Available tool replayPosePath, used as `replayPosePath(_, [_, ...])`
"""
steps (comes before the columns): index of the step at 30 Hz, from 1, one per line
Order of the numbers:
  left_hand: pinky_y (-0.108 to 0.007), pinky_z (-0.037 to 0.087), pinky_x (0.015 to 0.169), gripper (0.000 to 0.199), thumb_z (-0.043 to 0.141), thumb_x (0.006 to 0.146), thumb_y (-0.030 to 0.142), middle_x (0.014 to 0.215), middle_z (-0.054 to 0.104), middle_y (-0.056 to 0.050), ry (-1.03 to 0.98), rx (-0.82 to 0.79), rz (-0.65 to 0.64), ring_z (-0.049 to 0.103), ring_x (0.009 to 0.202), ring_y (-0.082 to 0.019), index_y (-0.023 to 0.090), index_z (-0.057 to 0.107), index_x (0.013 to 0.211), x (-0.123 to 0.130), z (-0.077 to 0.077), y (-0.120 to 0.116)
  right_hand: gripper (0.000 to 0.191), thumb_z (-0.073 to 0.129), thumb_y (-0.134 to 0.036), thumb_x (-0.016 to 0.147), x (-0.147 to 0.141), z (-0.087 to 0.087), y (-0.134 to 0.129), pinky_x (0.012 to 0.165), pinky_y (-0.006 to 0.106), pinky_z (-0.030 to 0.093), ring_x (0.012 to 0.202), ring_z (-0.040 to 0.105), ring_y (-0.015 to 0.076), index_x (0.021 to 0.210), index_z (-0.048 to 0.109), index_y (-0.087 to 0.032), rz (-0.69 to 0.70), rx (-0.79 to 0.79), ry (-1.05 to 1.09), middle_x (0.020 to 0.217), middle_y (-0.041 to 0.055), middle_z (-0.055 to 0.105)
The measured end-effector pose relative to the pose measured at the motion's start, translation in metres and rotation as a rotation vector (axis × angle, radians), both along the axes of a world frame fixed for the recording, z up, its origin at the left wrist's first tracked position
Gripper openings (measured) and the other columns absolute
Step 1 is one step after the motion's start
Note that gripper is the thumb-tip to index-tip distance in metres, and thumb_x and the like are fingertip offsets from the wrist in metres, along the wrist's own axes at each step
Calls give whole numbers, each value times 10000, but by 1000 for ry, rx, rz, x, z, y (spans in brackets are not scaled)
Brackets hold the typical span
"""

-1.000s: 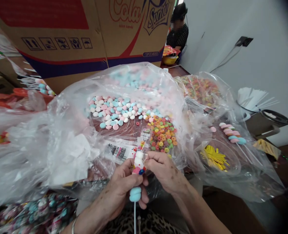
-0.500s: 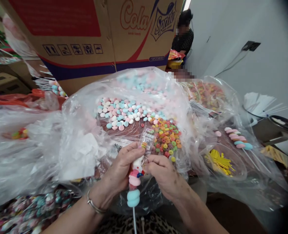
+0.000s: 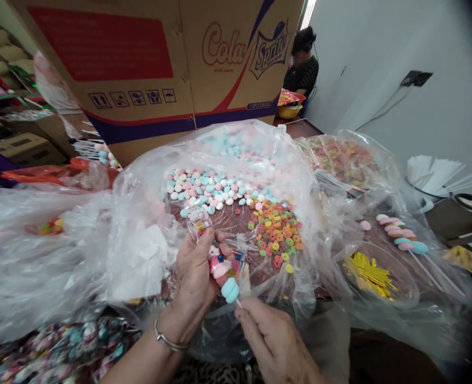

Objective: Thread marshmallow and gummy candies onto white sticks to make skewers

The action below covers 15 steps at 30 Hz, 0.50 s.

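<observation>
Since half a second ago, the right hand (image 3: 273, 333) has dropped from beside the left fingertips to the lower end of the marshmallow skewer (image 3: 221, 269), which has swung from nearly upright to a slant, its top toward the upper left. Thumb and forefinger of the right hand pinch the white stick (image 3: 238, 303) just below the blue marshmallow (image 3: 230, 290). Around the upper part, the left hand (image 3: 193, 274) keeps its fingers closed, thumb on top, and the clear printed wrapper (image 3: 199, 217) sticks out above them. Pink marshmallow shows between the grip and the blue one. On that wrist sits a metal bangle (image 3: 170, 342).

Beyond the hands, pink, blue and white candy discs (image 3: 204, 188) spill from a clear bag across the dark red table (image 3: 225, 220), with ring-shaped candies (image 3: 273, 229) heaped just beside them. To the right, gold twist ties (image 3: 369, 273) lie in a round clear dish (image 3: 409, 290), near more marshmallow skewers (image 3: 401, 234). Behind everything stands a large printed carton (image 3: 140, 98).
</observation>
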<state>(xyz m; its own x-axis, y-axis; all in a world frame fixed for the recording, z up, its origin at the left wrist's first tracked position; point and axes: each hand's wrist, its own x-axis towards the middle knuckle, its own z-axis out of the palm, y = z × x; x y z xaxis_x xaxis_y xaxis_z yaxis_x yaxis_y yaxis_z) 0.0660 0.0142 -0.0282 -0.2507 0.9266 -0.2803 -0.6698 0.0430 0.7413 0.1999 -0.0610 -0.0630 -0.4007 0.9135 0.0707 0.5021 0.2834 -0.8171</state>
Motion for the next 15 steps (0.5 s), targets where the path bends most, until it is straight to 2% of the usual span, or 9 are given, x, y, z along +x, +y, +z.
replayPosePath(2, [-141,379,299,383,886,631,336,657,682,33,-8,-1,13,573,409,-89,172,588,807,3,-1,2,282,373,-193,989,-3,-17,2,511,249,309,502,453,115,767,547,-203,-160,350,-87,583,-28,510])
replayPosePath(4, [-140,397,311,393,888,638,350,657,685,24,-22,-5,26,581,422,-92,165,591,818,5,-3,4,278,383,-151,979,-7,-33,4,518,272,316,494,487,139,891,645,-180,-312,649,-161,570,-2,550])
replayPosePath(6, [-164,479,375,379,884,656,333,661,691,23,-43,8,55,603,455,-96,164,595,834,5,-3,7,301,379,-133,982,-10,-41,5,532,279,332,501,519,155,1013,678,-158,-391,799,-179,574,16,582])
replayPosePath(8, [-200,551,458,349,873,680,306,667,698,21,-54,34,97,630,495,-105,162,600,843,4,-3,10,310,371,-139,987,-12,-40,5,535,275,346,506,535,153,1024,679,-159,-341,742,-120,589,20,599])
replayPosePath(11, [-226,584,521,287,835,733,292,668,702,8,-80,79,127,650,530,-119,150,609,837,4,-2,15,304,367,-208,1005,-13,-28,3,506,246,341,488,511,123,870,638,-190,-226,389,35,579,-10,565])
replayPosePath(13, [-232,586,533,254,815,758,279,680,703,2,-106,101,134,651,543,-123,145,617,842,4,-2,17,326,365,-280,1021,-13,-21,3,488,226,335,486,491,109,801,592,-201,-216,159,129,566,-30,528])
replayPosePath(15, [-240,594,554,240,814,762,261,699,703,2,-130,110,142,653,566,-124,140,632,861,4,-3,18,337,359,-317,1028,-15,-18,3,486,220,337,495,492,108,811,588,-200,-260,67,199,570,-32,521])
